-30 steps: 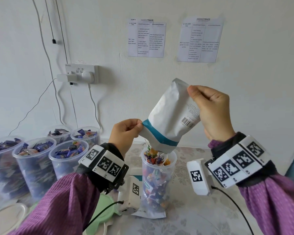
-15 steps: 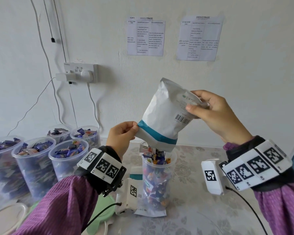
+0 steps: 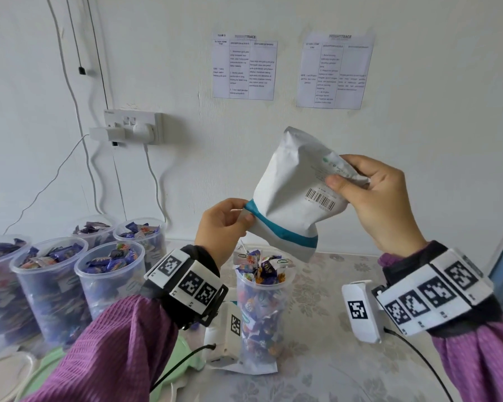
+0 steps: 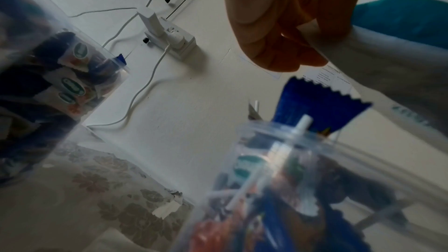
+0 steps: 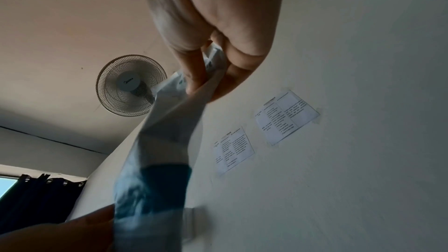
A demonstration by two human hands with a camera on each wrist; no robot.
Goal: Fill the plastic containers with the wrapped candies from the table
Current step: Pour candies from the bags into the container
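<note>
A white candy bag (image 3: 291, 195) with a teal band hangs upside down over a tall clear plastic container (image 3: 262, 311) heaped with wrapped candies (image 3: 259, 265) past its rim. My left hand (image 3: 230, 224) pinches the bag's mouth edge at the teal band; the left wrist view shows that left hand (image 4: 290, 32) gripping the bag's edge (image 4: 387, 26) above the container (image 4: 303, 189). My right hand (image 3: 372, 195) grips the crumpled bottom corner, higher up. From the right wrist, the right hand (image 5: 213, 68) pinches the bag (image 5: 169, 131), which hangs down limp.
Several filled clear containers (image 3: 111, 274) of purple-wrapped candies stand at the left by the wall. A pale green lid (image 3: 183, 361) lies near the front edge under my left arm. A wall socket (image 3: 134, 126) with cables is above them. The table (image 3: 331, 367) has a floral cloth.
The bag's mouth has lifted up and to the right, off the container's rim. My right hand has come down and crumpled the bag's bottom corner. No candy is falling now.
</note>
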